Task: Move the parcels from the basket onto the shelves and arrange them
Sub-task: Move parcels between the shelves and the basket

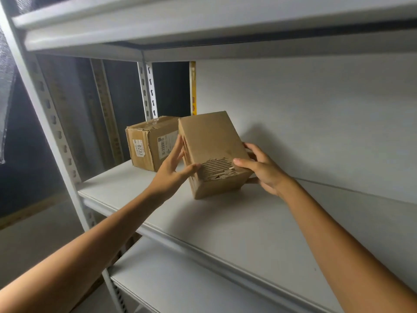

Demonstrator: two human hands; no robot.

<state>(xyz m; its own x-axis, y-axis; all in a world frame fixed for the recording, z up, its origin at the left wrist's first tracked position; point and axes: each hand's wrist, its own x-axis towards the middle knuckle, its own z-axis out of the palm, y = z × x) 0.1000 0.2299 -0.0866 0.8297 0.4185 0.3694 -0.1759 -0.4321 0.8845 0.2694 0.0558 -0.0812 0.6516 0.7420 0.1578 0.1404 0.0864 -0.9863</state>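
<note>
A plain brown cardboard parcel (211, 145) with a torn patch on its near top edge stands on the middle grey shelf (225, 222). My left hand (172, 170) lies against its left side with straight fingers, thumb on the torn patch. My right hand (261, 168) grips its right side, thumb on top and fingers curled round behind. A second taped parcel (149, 143) with white labels sits just left of and behind it, at the shelf's left end. The basket is out of view.
A shelf above (203, 41) overhangs close over the parcels. A lower shelf (180, 285) shows beneath. A slotted grey upright (56, 132) stands at the left front, another upright (147, 91) at the back. A white wall (304, 123) closes the back right.
</note>
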